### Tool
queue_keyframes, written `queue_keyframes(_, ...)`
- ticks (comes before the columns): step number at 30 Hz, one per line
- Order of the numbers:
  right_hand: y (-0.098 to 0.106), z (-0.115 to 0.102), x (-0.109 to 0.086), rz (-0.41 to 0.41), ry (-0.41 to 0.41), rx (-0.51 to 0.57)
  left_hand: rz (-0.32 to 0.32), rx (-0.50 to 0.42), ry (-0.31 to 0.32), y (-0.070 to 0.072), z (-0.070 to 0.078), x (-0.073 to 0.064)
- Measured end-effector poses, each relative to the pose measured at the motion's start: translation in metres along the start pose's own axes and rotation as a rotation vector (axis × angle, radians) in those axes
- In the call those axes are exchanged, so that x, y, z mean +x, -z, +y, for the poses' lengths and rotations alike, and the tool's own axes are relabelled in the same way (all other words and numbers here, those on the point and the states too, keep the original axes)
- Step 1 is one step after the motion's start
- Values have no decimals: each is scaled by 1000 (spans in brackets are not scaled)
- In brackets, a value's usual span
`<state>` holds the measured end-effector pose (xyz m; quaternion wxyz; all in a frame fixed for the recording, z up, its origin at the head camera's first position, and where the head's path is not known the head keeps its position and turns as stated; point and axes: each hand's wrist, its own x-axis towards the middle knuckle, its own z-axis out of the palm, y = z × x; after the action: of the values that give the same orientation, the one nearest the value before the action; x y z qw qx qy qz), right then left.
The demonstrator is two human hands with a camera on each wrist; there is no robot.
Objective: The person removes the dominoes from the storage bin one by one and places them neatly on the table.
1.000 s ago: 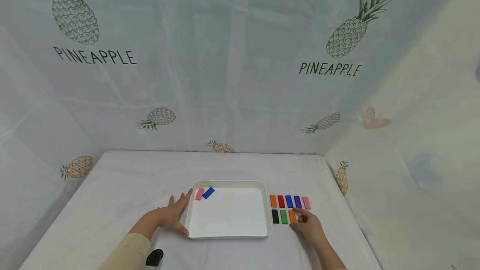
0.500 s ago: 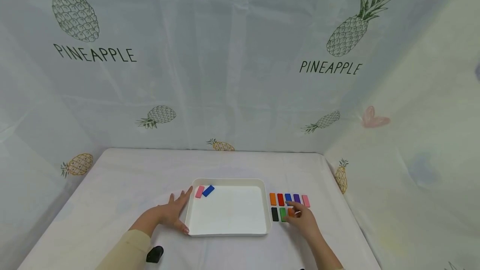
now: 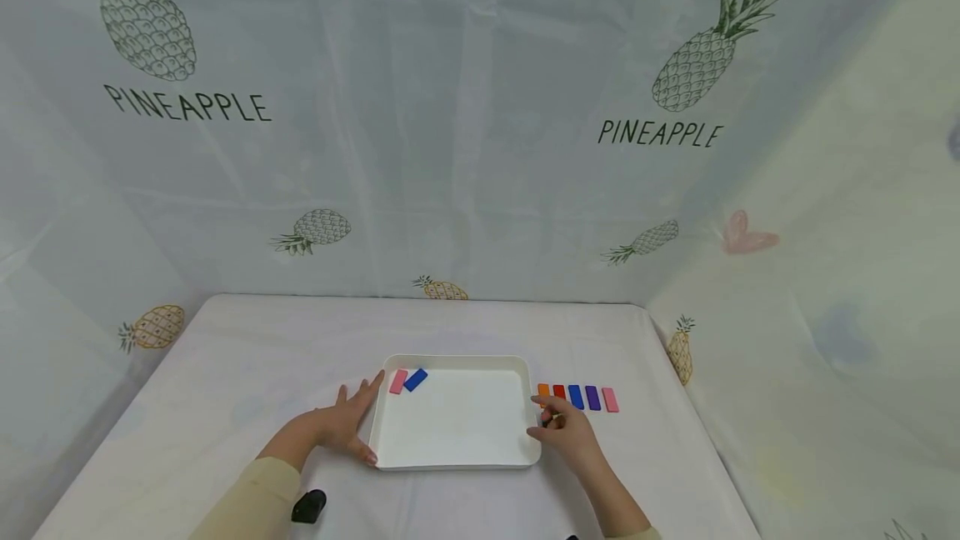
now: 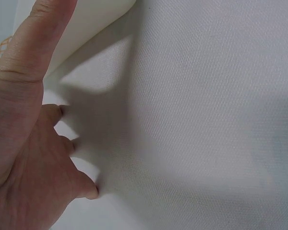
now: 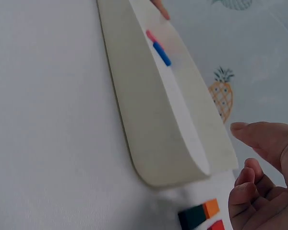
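My left hand (image 3: 348, 425) spreads its fingers against the left side of a shallow white tray (image 3: 456, 467); the left wrist view shows that hand (image 4: 33, 163) with fingers apart. Inside the tray's far left corner lie a pink block (image 3: 398, 382) and a blue block (image 3: 416, 380), flat and domino-like. My right hand (image 3: 566, 432) hovers by the tray's right edge, over the near row of blocks, mostly hiding it. Its thumb and index finger stand apart. In the right wrist view nothing shows between them; a black block (image 5: 192, 217) and an orange block (image 5: 211, 208) lie below.
Right of the tray, the far row has a red block (image 3: 559, 391), another blue block (image 3: 576, 397), a purple block (image 3: 593, 398) and another pink block (image 3: 611, 400). A small black object (image 3: 308, 507) lies near the left sleeve. A pineapple-print cloth (image 3: 480, 148) hangs behind the table.
My right hand has moved left, from the orange block at the near row's right end to the tray's right edge. The left hand stays against the tray.
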<state>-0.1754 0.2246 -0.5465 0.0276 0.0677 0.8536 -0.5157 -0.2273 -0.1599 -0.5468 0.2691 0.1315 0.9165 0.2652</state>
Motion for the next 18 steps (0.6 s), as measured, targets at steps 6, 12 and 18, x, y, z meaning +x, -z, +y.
queue_keyframes(6,-16,-10,1,-42,43,39,12,5,-7,0,-1,-2)
queue_keyframes(12,-35,-17,4,-76,65,64,11,3,-6,0,-1,0)
queue_keyframes(18,-59,-23,5,-99,83,110,12,1,3,-3,-1,1)
